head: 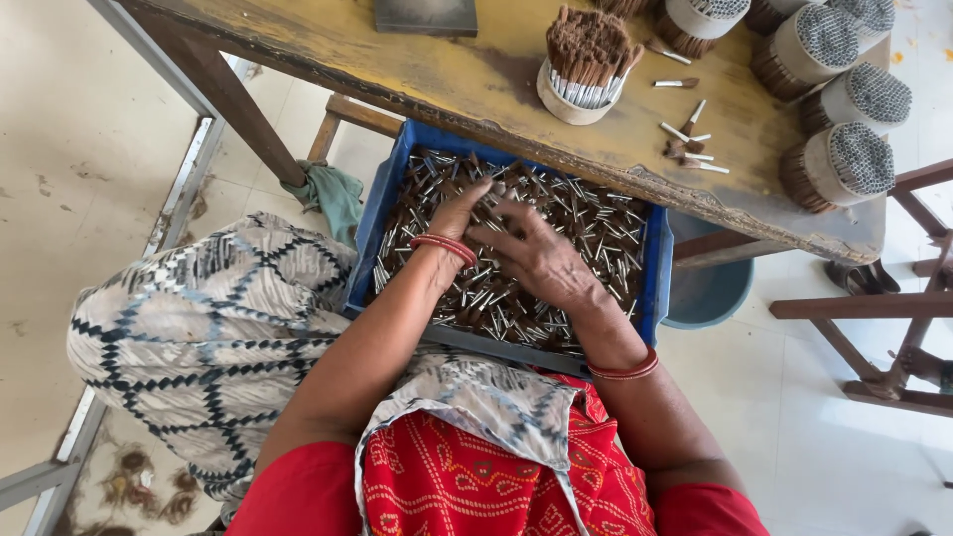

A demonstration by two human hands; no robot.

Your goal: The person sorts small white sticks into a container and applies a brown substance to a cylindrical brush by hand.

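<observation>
Overhead, a worn yellow-brown wooden table (447, 69) runs across the far side of the hands, its near edge overhanging the crate. Just under that edge sits a blue plastic crate (392, 213), resting across the person's lap and filled with small brush pieces (596, 223), each with a silver metal end and a dark brown tip, lying loose in all directions.

Both hands are down in the pile. Left hand (459, 210) lies palm down, fingers together and pressed flat onto the pieces, a red bangle at the wrist. Right hand (541, 260) sits just beside it and partly over it, fingers spread and curled into the heap; whether either one pinches a piece, cannot tell.

Beyond the hands, on the table, a round white holder (571, 99) stands packed with brown-tipped pieces. To the right of it, several tied round bundles (844, 164) lie on their sides. Between holder and bundles, a few stray pieces (690, 139) are scattered. Left of the crate, a green cloth (333, 194) hangs by the table leg.
</observation>
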